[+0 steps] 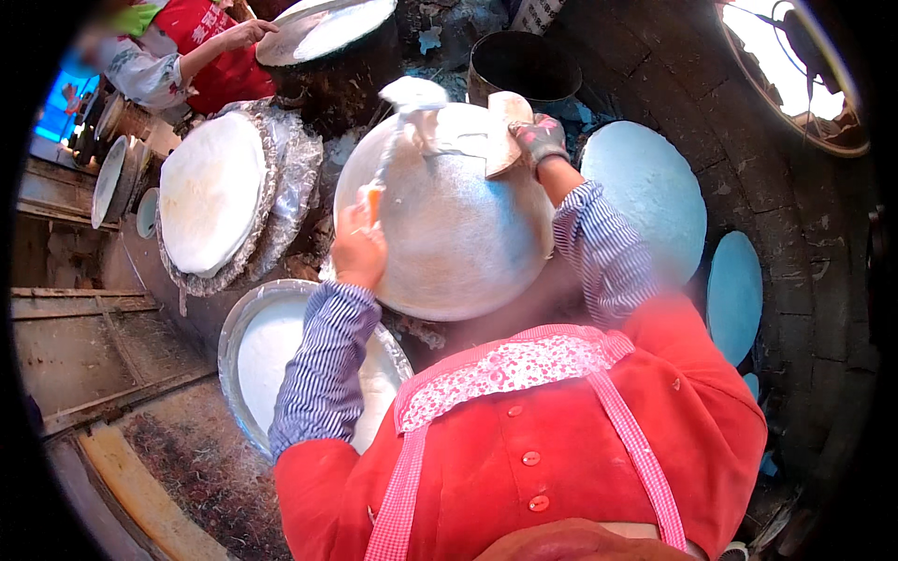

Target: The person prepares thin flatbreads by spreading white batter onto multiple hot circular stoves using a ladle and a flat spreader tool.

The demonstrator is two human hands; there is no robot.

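My left hand (357, 245) is closed on an orange-handled tool (373, 201), whose white-coated head (414, 94) is over the far edge of a large round metal griddle (440, 234). My right hand (540, 142), in a patterned glove, grips a curved wooden scraper (500, 140) at the griddle's upper right. A large basin (271, 369) of white liquid sits below my left hand, partly hidden by my forearm.
A co-worker's hand (251, 34) touches a white-topped drum (323, 65). A dark pot (524, 79) stands behind the griddle. White rounds on rimmed trays (213, 192) lie left; pale blue discs (641, 196) stand right, along a dark curved wall (800, 280).
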